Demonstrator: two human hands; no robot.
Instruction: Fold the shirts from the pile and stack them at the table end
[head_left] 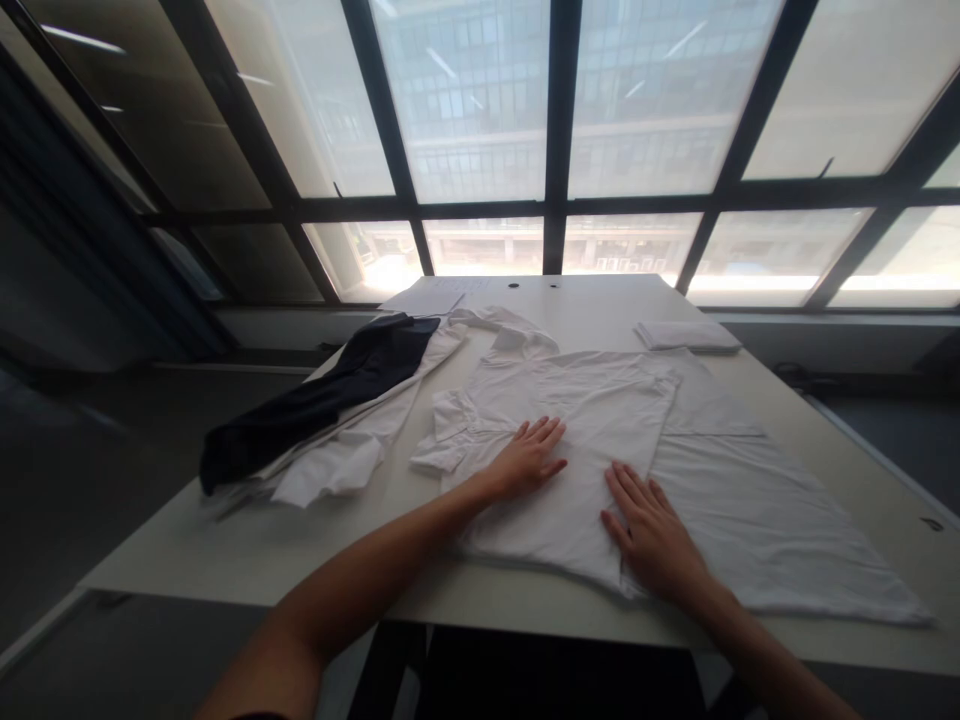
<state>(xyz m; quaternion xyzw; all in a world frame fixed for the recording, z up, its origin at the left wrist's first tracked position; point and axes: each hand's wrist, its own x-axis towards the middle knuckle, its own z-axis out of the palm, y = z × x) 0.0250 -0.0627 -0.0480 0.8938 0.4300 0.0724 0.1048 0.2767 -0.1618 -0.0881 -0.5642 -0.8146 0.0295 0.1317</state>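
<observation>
A white shirt (592,410) lies spread on the pale table (247,545), partly folded, with its collar toward the window and a sleeve bunched at the left. My left hand (529,458) rests flat on the shirt's left half, fingers stretched out. On the cloth near the front hem, my right hand (651,528) also lies flat with fingers apart. Neither hand holds anything.
A dark garment (330,395) lies over another white garment (337,462) at the table's left. A folded white cloth (686,335) sits at the back right, and a sheet of paper (424,300) at the back left. Large windows stand behind the table.
</observation>
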